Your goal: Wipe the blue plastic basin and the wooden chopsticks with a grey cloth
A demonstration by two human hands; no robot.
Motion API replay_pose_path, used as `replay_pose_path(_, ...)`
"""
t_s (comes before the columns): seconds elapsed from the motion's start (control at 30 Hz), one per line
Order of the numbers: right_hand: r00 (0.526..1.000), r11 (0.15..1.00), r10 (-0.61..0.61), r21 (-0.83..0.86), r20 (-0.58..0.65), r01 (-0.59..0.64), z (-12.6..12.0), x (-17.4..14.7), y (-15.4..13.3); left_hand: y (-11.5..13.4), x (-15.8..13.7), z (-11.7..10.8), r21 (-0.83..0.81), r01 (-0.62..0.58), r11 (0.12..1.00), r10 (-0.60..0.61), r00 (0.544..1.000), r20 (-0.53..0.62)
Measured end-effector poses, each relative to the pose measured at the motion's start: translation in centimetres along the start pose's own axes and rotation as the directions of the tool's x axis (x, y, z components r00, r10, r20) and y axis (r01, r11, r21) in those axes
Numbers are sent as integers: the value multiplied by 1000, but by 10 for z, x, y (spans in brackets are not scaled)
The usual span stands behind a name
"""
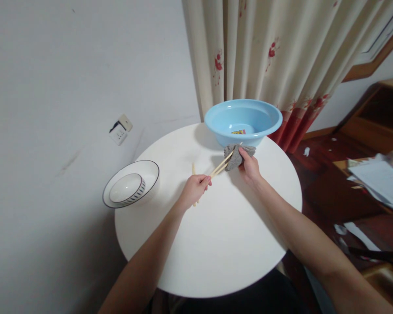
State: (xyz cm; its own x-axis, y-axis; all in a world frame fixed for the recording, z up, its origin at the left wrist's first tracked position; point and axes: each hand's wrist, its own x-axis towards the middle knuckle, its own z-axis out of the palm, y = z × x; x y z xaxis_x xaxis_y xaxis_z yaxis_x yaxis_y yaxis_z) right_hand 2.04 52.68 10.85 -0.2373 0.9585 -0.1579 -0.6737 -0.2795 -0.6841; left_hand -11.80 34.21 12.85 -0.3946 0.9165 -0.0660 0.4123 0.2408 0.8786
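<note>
My left hand pinches the near ends of a pair of light wooden chopsticks, which slant up to the right. Their far ends meet a grey cloth that my right hand grips between thumb and fingers. One chopstick tip pokes out past the top of the cloth. Another pair of chopsticks lies on the white round table, partly covered by my left hand. Just behind the cloth stands a light blue plastic basin.
At the table's left edge a small bowl sits inside a larger dark-rimmed bowl. A white wall with a power socket borders the left side. A flowered curtain hangs behind the basin. Papers lie on furniture at right.
</note>
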Motion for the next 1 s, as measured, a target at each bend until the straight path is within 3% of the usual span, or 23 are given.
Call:
replay_pose_path(0.1,999,999,12,30,37,-13,1,-5,5,1,-1,2,16,1,1000,-1,1000,-5)
replay_pose_path(0.23,974,988,147,-69,175,-137,3,-27,25,4,-1,5,37,-2,999,2,1000,-3)
replay_pose_path(0.33,955,975,205,-125,214,-181,3,-39,37,7,-1,5,53,-7,999,7,1000,4)
replay_pose_path(0.5,970,978,187,-122,153,-169,3,-31,27,11,-3,-2,50,0,999,-2,999,41)
replay_pose_path(0.77,996,997,68,48,-55,-66,1,4,-4,12,-6,-11,23,36,999,-39,992,120)
replay_pose_path(1.0,998,996,65,63,20,-66,0,-6,8,9,-6,-8,-2,34,999,-34,996,86)
